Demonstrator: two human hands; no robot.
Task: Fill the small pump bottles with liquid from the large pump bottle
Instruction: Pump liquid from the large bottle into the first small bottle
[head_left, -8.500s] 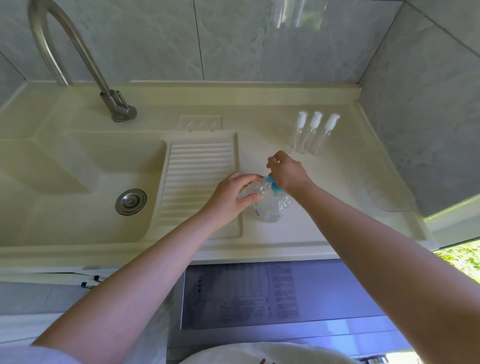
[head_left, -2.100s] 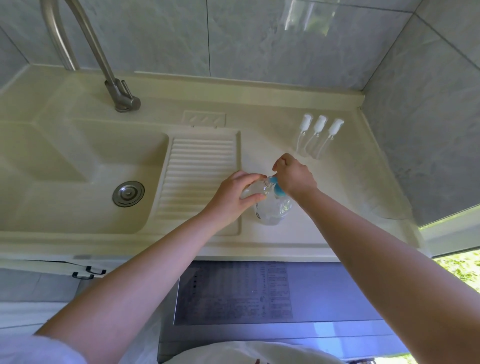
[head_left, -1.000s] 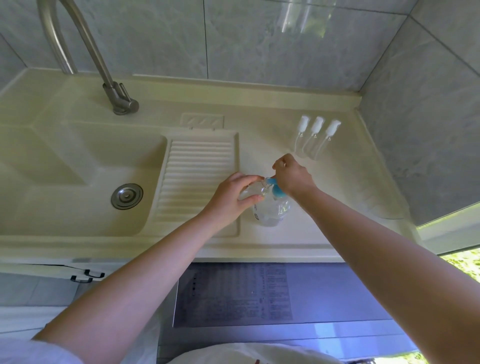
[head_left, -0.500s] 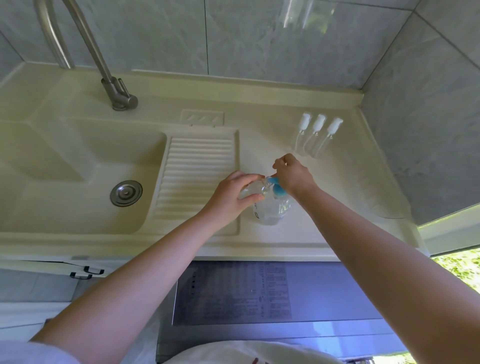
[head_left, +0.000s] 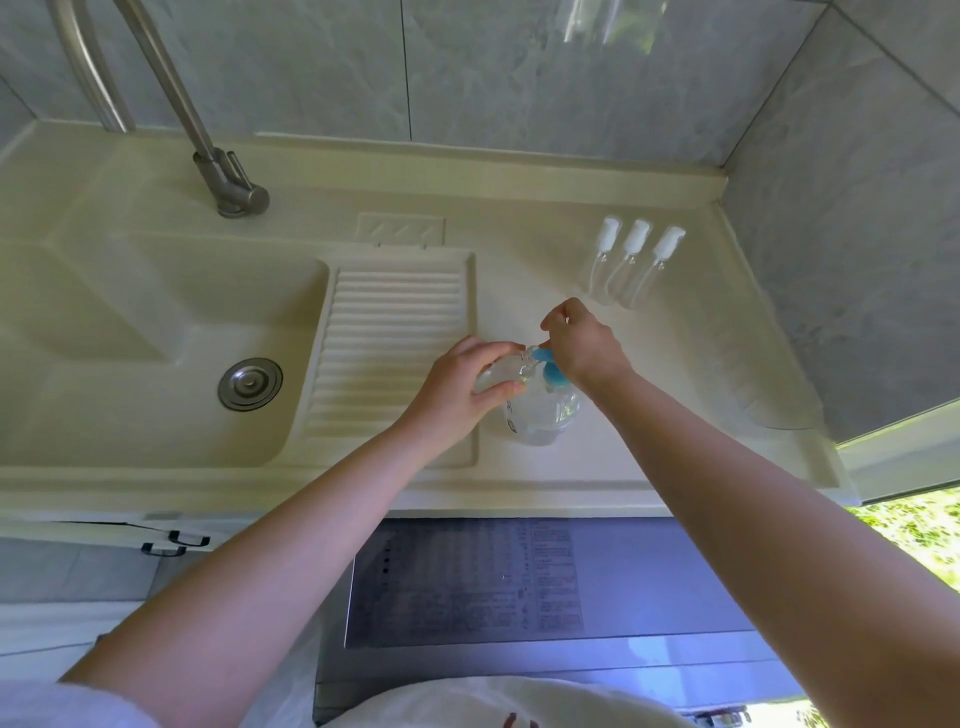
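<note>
- Your left hand (head_left: 462, 387) grips a small clear bottle (head_left: 503, 370); the fingers and thumb curl round its body and hold it tilted, its open neck pointing toward the blue spout.
- Your right hand (head_left: 584, 345) sits on the blue pump head (head_left: 550, 370) of the large pump bottle (head_left: 543, 413). The fingers are curled over the pump top; from this view you cannot tell how far it is pushed down.
- The large pump bottle stands upright on the worktop (head_left: 597, 457), just right of the ribbed drainboard (head_left: 395, 353) and nearer the front edge than the back. Its body is clear and holds clear liquid.
- The mouth of the small clear bottle meets the tip of the blue spout; the fill level inside it is too small to read.
- Three small pump bottles (head_left: 631, 262) with white caps stand side by side toward the back right corner of the worktop, touching or nearly so, well apart from your hands. They appear clear; their contents cannot be judged.
- The sink basin (head_left: 156, 332) with a metal drain (head_left: 250, 383) lies to the left of the drainboard; the tap (head_left: 228, 182) rises from the back edge.
- Grey tiled walls (head_left: 519, 73) meet at the back right corner.
</note>
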